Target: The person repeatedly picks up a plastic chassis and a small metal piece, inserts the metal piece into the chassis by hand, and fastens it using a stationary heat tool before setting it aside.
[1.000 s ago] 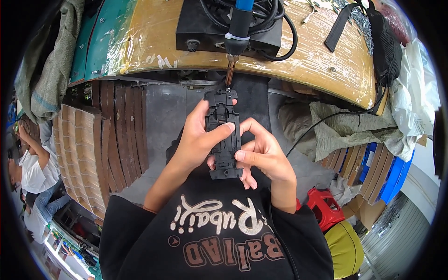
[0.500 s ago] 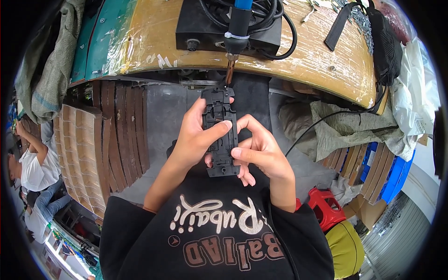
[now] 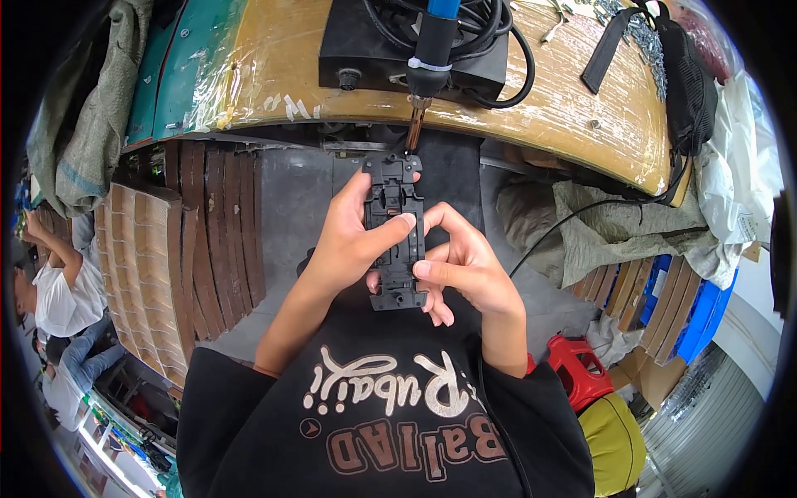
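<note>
A long black plastic part (image 3: 393,199) with slots and ribs is held upright between both hands at the middle of the view. My left hand (image 3: 349,241) wraps it from the left, thumb across its face. My right hand (image 3: 462,270) grips its lower right side, fingers curled behind. The part's top end sits just under the metal tip of a blue-handled heating tool (image 3: 425,62) that points down off the edge of the yellow bench (image 3: 573,100).
A black box (image 3: 365,41) with coiled black cable stands on the bench. Stacks of brown curved pieces (image 3: 166,241) lie at the left. Grey cloth (image 3: 606,232), blue crates (image 3: 697,307) and a red stool (image 3: 573,365) are at the right. Another person (image 3: 50,290) sits far left.
Both hands have lifted the black part slightly, bringing its top end closer to the tool's metal tip. The grip has stayed the same.
</note>
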A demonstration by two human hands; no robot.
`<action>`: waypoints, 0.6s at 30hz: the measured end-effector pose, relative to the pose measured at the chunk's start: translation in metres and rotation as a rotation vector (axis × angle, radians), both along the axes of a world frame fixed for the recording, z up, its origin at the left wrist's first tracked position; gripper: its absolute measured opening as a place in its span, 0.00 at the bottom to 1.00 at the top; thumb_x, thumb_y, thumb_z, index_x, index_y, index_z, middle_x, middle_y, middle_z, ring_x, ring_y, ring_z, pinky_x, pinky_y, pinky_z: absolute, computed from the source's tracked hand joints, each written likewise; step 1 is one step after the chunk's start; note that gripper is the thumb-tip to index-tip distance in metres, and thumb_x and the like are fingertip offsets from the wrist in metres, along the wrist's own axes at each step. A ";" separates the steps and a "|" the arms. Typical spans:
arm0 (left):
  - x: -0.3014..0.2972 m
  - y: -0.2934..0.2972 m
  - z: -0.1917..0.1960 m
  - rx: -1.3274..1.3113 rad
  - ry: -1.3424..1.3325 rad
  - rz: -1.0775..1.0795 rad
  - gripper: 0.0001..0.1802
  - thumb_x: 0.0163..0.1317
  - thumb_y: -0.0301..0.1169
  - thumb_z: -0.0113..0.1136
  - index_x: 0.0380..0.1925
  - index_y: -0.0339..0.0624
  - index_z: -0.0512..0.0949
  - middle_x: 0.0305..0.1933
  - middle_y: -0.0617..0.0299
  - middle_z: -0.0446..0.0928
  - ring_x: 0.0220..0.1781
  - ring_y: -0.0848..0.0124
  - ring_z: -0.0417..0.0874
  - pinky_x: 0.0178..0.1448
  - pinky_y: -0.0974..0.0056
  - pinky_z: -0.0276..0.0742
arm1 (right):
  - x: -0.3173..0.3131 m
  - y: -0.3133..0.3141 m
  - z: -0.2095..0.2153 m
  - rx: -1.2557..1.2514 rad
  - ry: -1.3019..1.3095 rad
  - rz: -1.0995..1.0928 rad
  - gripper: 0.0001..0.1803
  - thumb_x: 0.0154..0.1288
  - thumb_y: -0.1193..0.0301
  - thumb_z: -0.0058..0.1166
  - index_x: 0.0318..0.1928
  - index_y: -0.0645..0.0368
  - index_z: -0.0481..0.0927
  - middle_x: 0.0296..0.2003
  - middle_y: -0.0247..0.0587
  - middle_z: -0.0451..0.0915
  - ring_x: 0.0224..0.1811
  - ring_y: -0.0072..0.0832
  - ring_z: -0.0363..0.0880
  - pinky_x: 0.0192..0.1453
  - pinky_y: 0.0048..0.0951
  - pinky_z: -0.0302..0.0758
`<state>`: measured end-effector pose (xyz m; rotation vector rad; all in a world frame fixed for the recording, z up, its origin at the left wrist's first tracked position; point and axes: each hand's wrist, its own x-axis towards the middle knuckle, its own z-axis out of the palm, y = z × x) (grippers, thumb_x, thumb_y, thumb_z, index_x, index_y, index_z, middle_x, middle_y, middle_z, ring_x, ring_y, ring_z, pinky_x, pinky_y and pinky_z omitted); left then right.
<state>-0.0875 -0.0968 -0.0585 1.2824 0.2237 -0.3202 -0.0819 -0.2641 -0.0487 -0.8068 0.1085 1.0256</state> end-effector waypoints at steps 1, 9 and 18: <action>0.000 0.000 -0.001 0.004 -0.011 0.004 0.23 0.48 0.24 0.57 0.47 0.33 0.67 0.39 0.61 0.72 0.35 0.80 0.73 0.39 0.75 0.70 | 0.000 0.000 0.000 0.000 -0.001 0.000 0.16 0.58 0.78 0.49 0.40 0.59 0.55 0.16 0.44 0.72 0.09 0.28 0.71 0.10 0.21 0.67; 0.003 0.002 -0.003 0.011 -0.021 0.002 0.22 0.49 0.24 0.55 0.47 0.34 0.67 0.38 0.61 0.72 0.34 0.80 0.73 0.38 0.75 0.70 | 0.001 0.002 -0.003 -0.014 -0.010 -0.014 0.15 0.58 0.78 0.49 0.40 0.59 0.57 0.16 0.43 0.72 0.08 0.27 0.70 0.10 0.21 0.67; 0.007 0.001 0.002 0.036 -0.008 -0.004 0.22 0.48 0.25 0.56 0.46 0.34 0.68 0.35 0.61 0.72 0.32 0.80 0.73 0.35 0.75 0.70 | 0.003 0.002 0.001 0.000 -0.031 -0.038 0.15 0.58 0.77 0.49 0.40 0.60 0.57 0.16 0.42 0.72 0.08 0.26 0.70 0.10 0.20 0.67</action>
